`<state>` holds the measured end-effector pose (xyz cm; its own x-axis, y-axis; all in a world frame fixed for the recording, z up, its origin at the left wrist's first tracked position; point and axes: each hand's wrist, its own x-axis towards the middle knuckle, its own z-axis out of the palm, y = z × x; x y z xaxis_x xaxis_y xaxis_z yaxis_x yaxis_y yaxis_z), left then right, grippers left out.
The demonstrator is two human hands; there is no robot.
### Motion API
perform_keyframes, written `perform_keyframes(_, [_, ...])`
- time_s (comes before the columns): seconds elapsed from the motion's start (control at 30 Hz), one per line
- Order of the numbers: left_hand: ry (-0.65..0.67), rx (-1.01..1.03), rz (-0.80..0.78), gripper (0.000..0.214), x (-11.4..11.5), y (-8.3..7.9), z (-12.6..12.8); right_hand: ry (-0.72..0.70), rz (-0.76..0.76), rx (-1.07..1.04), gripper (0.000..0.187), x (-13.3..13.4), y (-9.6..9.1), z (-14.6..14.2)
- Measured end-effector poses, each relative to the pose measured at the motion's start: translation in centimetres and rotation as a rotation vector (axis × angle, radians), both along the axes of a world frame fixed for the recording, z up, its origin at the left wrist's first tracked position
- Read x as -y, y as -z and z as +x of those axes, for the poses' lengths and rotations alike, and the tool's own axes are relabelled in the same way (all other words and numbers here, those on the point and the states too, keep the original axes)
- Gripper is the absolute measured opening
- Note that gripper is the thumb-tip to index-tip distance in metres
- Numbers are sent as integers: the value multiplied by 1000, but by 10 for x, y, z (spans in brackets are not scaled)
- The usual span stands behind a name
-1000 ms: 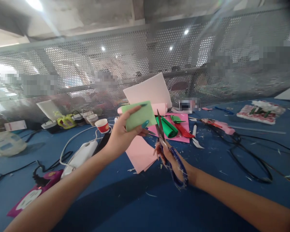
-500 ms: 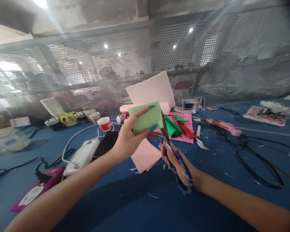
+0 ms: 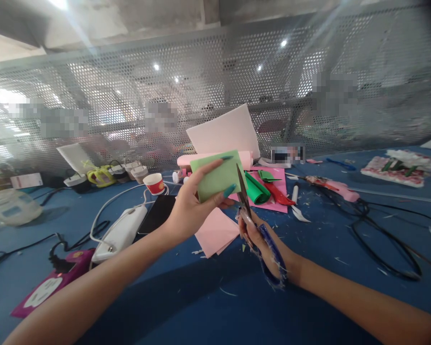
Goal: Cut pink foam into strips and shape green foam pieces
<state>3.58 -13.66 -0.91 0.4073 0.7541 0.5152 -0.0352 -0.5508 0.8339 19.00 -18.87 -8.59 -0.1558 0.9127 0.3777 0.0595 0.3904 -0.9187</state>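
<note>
My left hand point(image 3: 188, 206) pinches a light green sheet of paper point(image 3: 217, 175) and holds it up above the blue table point(image 3: 208, 306). My right hand point(image 3: 262, 237) grips blue-handled scissors point(image 3: 253, 220), whose blades point up at the sheet's right edge. Below both hands lies a pink sheet point(image 3: 215, 231) on the table.
A white foam sheet point(image 3: 224, 132), a pink roll, a dark green roll point(image 3: 256, 189) and a red tool lie behind. A pink glue gun point(image 3: 330, 187) and black cables point(image 3: 380, 230) are at the right; a white charger point(image 3: 120, 232), phone and paper cup point(image 3: 154, 183) at the left. A perforated metal screen backs the table.
The green sheet and the scissors have come together: the blades now stand at the sheet's right edge, where a second ago there was a gap. The view shifted slightly.
</note>
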Motion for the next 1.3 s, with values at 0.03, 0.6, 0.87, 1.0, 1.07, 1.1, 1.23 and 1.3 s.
perform_keyframes(0.03, [0,-5,8,54,0,0,0,0,-1,1,35,0,0,0])
perform_keyframes(0.6, [29,-50,101,53,-3,5,-2,20,9,22,38,2,-4,-1])
perform_keyframes(0.87, [27,-32,102,55,-3,6,-1,40,21,48,39,5,-7,-2])
perform_keyframes(1.0, [28,-19,100,59,-1,4,0,39,30,44,40,6,-7,-3])
perform_keyframes(1.07, [29,-19,95,59,0,4,0,41,37,37,41,6,-7,-3])
perform_keyframes(1.1, [29,-19,91,59,0,4,0,39,40,38,41,6,-7,-3])
perform_keyframes(1.23, [37,-15,79,60,-1,6,0,33,53,55,40,5,-6,-2])
perform_keyframes(1.3, [48,-10,88,62,-1,6,0,37,50,51,39,4,-6,-2])
